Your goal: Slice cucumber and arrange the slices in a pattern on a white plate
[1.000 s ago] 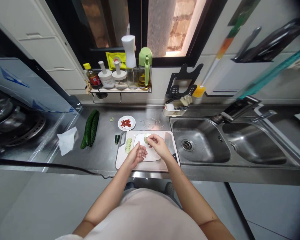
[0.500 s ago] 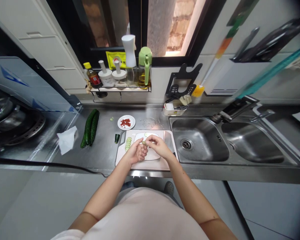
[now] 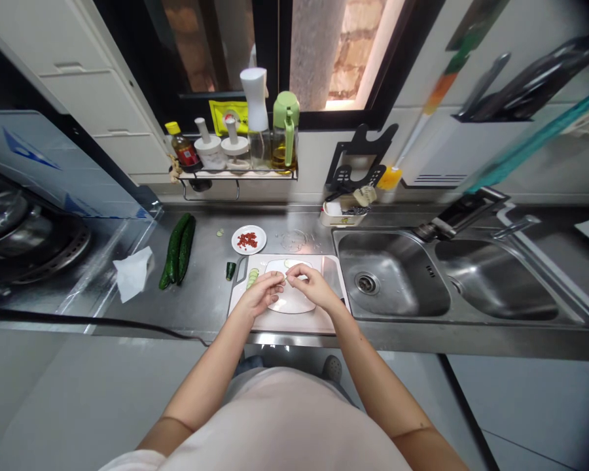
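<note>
My left hand (image 3: 264,293) and my right hand (image 3: 310,285) meet above a white plate (image 3: 294,304) on the light cutting board (image 3: 275,324). Between their fingertips is a small pale piece, apparently cucumber, pinched by my right hand. The fingers of my left hand are bent around the same spot, and its thumb lies close to them. A cucumber slice (image 3: 288,263) rests near the plate's far edge. Overlapping cucumber slices (image 3: 252,277) line the board's left side, partly covered by my left hand.
Two whole cucumbers (image 3: 178,252), a cucumber end (image 3: 230,271) and a crumpled tissue (image 3: 133,273) lie left of the board. Behind it sits a small plate (image 3: 235,247) of chopped red pieces. A double sink (image 3: 397,275) is on the right; a bottle rack (image 3: 240,175) hangs behind.
My left hand has turned and its fingers have closed in toward my right fingertips, with the palm less exposed. It now covers more of the row of slices.
</note>
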`<control>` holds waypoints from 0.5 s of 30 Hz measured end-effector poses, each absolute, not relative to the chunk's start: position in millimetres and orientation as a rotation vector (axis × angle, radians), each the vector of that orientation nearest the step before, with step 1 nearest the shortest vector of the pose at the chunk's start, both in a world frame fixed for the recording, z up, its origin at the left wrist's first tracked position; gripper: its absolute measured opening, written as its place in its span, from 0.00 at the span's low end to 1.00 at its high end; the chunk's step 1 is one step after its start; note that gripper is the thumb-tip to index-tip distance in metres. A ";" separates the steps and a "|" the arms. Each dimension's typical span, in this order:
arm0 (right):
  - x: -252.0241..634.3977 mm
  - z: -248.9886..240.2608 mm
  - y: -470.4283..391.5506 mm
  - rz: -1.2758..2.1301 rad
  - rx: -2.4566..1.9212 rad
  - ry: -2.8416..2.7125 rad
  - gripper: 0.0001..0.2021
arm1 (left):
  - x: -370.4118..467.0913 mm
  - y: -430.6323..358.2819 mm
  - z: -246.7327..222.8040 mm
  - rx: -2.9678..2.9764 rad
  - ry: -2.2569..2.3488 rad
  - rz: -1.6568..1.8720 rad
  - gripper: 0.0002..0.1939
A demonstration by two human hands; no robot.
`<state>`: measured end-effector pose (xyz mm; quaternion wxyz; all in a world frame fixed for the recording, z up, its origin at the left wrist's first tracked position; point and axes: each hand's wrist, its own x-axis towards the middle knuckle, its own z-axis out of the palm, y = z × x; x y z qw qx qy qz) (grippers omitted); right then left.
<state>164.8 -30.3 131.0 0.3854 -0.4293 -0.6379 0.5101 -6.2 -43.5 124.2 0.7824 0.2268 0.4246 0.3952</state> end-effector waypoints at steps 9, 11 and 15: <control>162.7 124.3 -29.0 1.534 -1.133 -1.468 0.10 | -0.2 -43.2 124.4 0.706 1.082 0.993 0.19; 163.1 124.5 -29.8 1.591 -1.153 -1.432 0.10 | 1.3 -43.2 121.5 0.752 1.109 1.028 0.19; 164.9 125.0 -30.2 1.589 -1.173 -1.448 0.11 | 4.1 -43.5 116.3 0.868 1.151 1.086 0.18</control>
